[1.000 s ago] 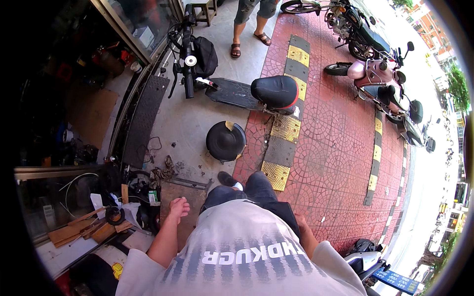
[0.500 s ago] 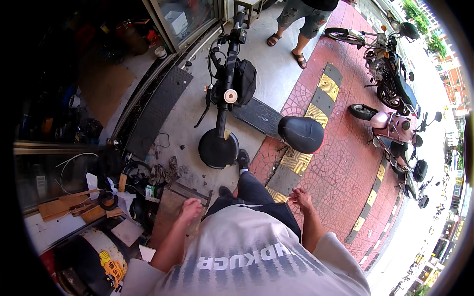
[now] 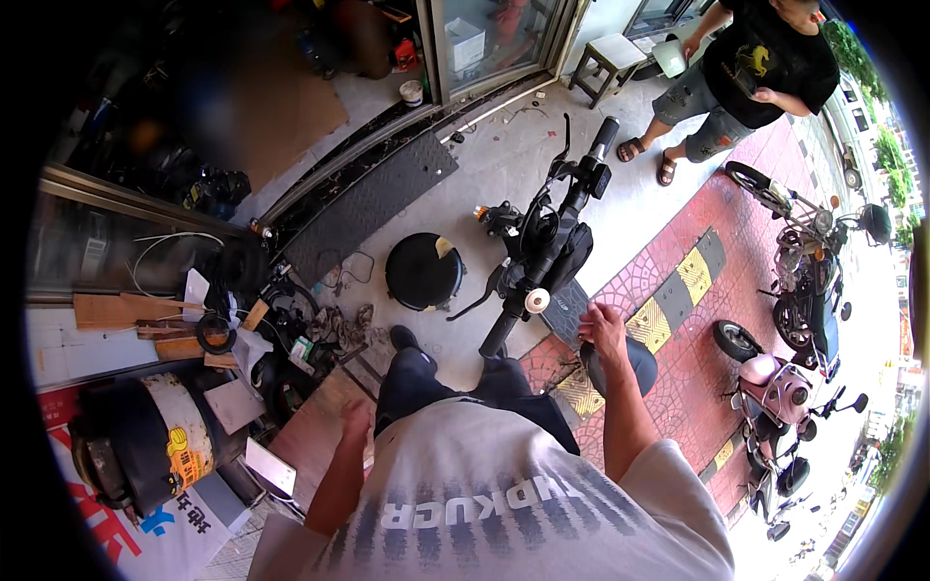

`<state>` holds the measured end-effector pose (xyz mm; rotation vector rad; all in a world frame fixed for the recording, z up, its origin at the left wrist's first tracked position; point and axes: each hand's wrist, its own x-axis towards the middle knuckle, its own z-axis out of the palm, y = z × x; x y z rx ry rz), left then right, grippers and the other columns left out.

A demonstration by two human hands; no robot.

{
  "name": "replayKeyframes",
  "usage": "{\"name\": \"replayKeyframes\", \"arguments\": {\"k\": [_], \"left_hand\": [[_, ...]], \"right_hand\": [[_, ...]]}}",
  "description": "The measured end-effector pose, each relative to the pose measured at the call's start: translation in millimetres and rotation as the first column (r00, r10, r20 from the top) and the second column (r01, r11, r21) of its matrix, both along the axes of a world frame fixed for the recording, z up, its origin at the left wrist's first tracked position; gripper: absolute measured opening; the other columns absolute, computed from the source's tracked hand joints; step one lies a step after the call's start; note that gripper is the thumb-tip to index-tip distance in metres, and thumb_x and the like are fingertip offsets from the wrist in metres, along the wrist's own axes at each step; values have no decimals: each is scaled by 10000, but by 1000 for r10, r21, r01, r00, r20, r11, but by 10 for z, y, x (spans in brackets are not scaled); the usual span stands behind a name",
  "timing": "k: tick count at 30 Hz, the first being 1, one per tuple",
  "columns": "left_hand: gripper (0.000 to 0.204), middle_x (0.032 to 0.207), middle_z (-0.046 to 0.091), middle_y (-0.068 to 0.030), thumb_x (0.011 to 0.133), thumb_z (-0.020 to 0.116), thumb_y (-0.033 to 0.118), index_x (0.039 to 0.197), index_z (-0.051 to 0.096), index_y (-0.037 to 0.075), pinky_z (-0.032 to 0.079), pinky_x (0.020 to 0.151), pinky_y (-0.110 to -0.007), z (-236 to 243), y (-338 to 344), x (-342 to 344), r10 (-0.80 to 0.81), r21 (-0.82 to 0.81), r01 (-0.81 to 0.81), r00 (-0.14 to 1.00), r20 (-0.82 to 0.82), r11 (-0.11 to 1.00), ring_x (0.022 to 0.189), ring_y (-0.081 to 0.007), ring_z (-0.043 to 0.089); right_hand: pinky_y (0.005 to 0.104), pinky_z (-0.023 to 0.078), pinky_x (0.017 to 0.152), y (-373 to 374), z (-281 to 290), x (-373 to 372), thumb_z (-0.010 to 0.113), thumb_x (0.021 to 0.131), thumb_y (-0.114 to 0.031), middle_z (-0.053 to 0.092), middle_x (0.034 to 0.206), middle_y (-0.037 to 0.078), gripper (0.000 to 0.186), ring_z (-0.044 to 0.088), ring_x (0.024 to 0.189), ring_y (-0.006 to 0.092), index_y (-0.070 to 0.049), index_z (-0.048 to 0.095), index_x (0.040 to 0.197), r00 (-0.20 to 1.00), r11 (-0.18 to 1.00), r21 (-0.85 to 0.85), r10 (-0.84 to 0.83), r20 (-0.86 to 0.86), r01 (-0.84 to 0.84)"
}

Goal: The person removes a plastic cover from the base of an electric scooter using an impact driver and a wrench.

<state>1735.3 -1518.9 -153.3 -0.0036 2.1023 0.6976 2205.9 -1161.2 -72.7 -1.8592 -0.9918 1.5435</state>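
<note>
Electric scooter, head view: positioned ahead and slightly to the right of the wearer, handlebar nearest, its deck and black seat reaching toward the red paving. Hands are well apart. Right hand is extended over the seat area, fingers loosely bent, nothing visibly held; contact with the seat cannot be confirmed. Left hand hangs low beside the left thigh, blurred; whether its fingers are spread or closed cannot be told. Black round object lies on the concrete to the left of the handlebar.

Step in hand is judged to be an approach to the scooter, with no firm hold evident. Next move would, in this assessment, call for a secure grasp at the near handlebar grip, clear of the brake lever.
</note>
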Motion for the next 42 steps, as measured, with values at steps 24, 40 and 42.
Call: {"name": "replayKeyframes", "arguments": {"k": [24,40,42], "left_hand": [[331,1047,721,-36,983,654,398,1166,671,123,547,736,-352,461,3538,-3746,-352,139,341,934,57,930,880,-159,684],[218,861,684,-4,983,690,249,1097,706,63,497,591,-280,217,5095,-1996,-686,41,688,714,139,724,697,-104,606],[174,838,655,9,1004,658,250,1076,670,92,479,562,-269,381,5587,-2055,-583,26,591,787,200,806,681,-104,590]], "right_hand": [[495,496,960,1333,633,-2316,587,997,-493,661,1267,192,552,642,1156,410,-74,603,1356,433,830,453,-557,709,326],[525,520,941,3309,914,-1060,574,1006,-529,687,1166,248,537,675,1087,443,-20,641,1163,514,896,255,-421,747,363],[528,525,926,3397,874,-987,587,1004,-497,690,1135,244,502,677,1072,441,-16,636,1142,494,888,282,-440,750,364]]}}
